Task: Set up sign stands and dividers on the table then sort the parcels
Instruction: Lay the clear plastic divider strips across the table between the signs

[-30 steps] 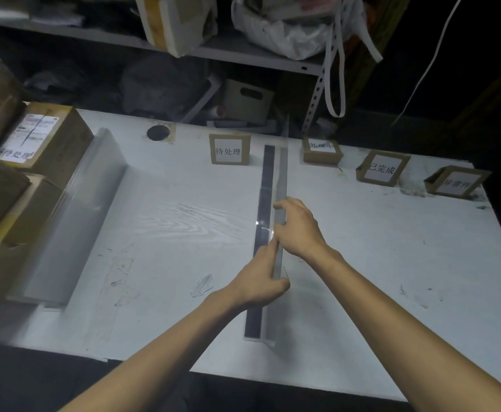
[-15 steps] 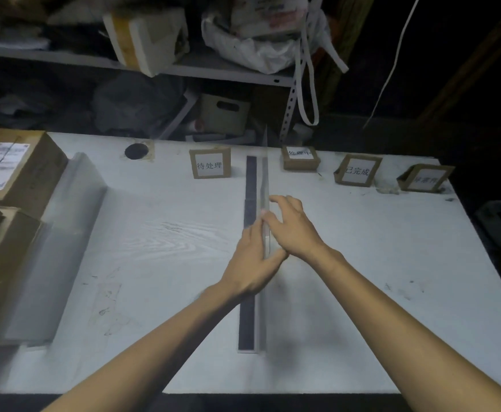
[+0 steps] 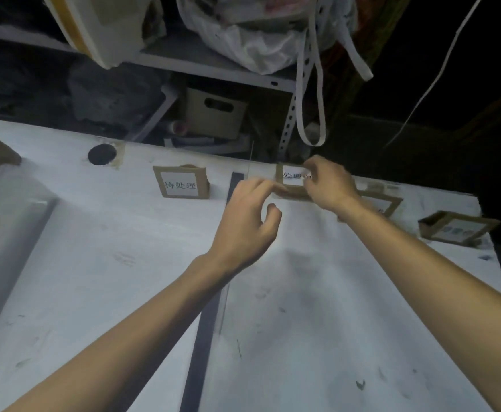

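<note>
Just right of the divider [image 3: 203, 346] at its far end, the right hand [image 3: 329, 185] pinches a sign stand [image 3: 292, 176] showing 处理, the left hand [image 3: 243, 221] touching its corner with extended fingertips; left of the divider, another stand [image 3: 180, 182] reads 待处理

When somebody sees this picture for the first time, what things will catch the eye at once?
Two bare hands meet at the far middle of the white table: the right hand holds a small cardboard sign stand, and the left hand touches its lower left corner. Left of them, a long dark divider strip runs toward the viewer, with a second sign stand on its left side.
</note>
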Demonstrator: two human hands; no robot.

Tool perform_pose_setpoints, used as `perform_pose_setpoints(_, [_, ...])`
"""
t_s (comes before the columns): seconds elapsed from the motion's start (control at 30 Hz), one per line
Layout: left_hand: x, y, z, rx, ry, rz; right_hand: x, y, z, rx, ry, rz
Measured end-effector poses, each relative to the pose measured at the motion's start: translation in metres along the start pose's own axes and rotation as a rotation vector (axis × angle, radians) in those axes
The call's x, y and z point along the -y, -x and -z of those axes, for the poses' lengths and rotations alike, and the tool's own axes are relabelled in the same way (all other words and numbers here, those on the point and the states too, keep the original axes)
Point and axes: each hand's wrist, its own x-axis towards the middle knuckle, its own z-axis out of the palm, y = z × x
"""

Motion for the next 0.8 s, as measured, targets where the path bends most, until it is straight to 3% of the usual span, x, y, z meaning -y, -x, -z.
perform_pose_setpoints(0.13, [0.001, -0.025, -0.013, 0.115, 0.146, -0.058, -0.012, -0.056, -0.007, 0.183, -0.031, -0.012])
perform_pose_setpoints(0.27, [-0.001, -0.045, -0.035, 0.249, 0.141, -0.045, -0.023, -0.074, -0.021, 0.387, 0.245, 0.000])
perform_pose_setpoints(0.47, [0.006, -0.060, -0.050, 0.282, 0.088, 0.074, -0.039, -0.085, -0.032, 0.391, 0.424, 0.097])
perform_pose_setpoints(0.63, [0.006, -0.067, -0.049, 0.333, 0.070, 0.137, -0.034, -0.109, -0.024, 0.492, 0.138, 0.039])
perform_pose_setpoints(0.8, [0.004, -0.071, -0.057, 0.328, 0.074, 0.162, -0.029, -0.106, -0.021, 0.456, 0.363, 0.150])
